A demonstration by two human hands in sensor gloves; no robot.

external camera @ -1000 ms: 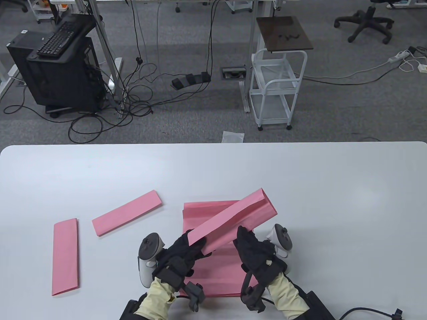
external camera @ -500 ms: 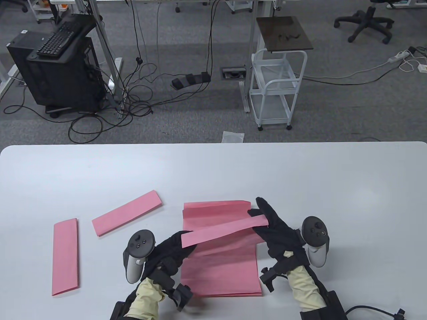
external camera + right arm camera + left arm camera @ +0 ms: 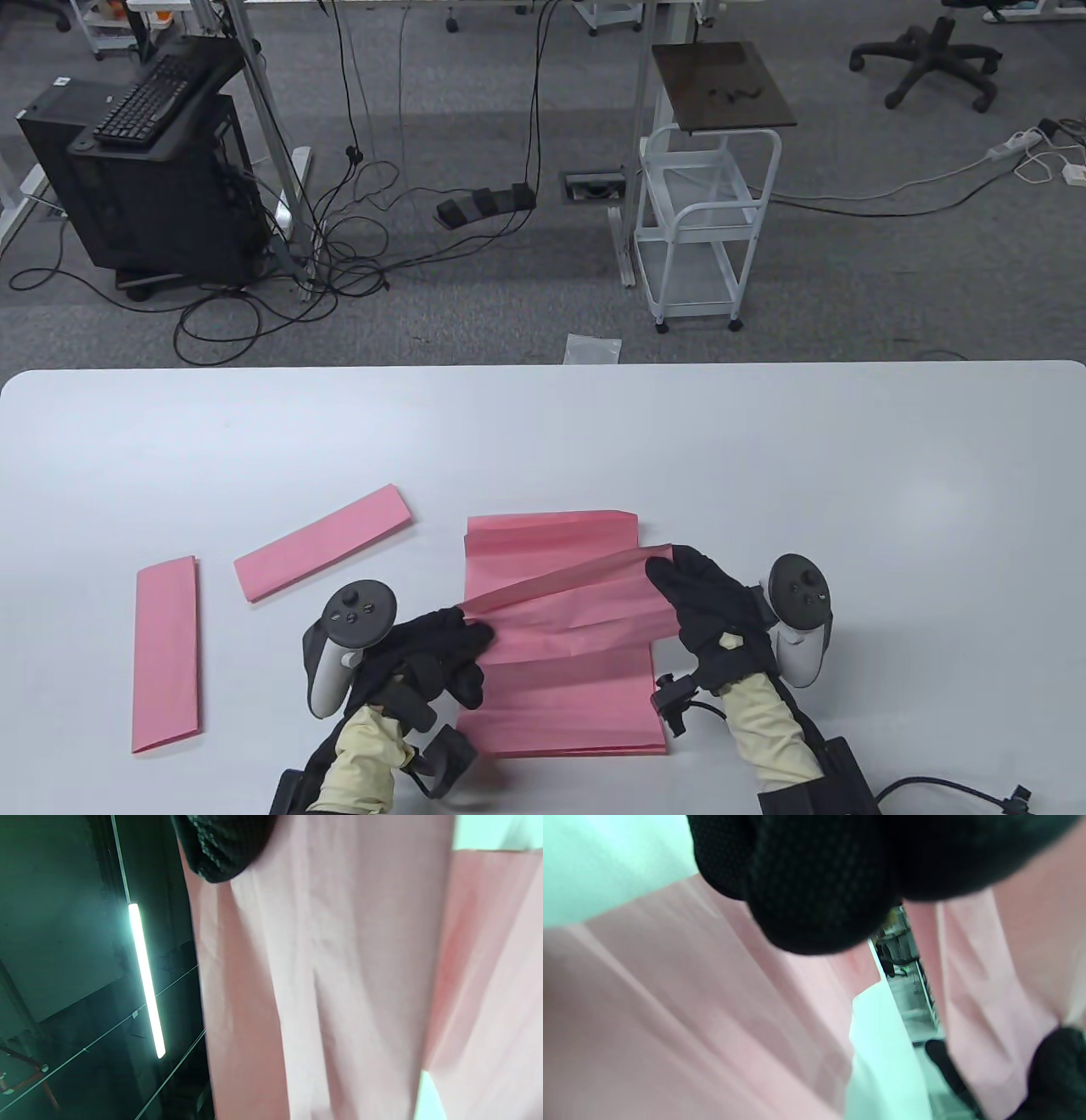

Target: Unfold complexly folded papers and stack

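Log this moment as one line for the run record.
step: unfolding | left hand and right hand: each grips an end of pink paper | under it: unfolded stack | waiting: two folded strips

The narrow folded pink paper strip [image 3: 577, 598] held between the hands is now opened into a wider creased sheet above the flat pink stack [image 3: 560, 705]. The left hand [image 3: 433, 649] has drawn leftward, and the right hand [image 3: 704, 598] has dropped nearer.
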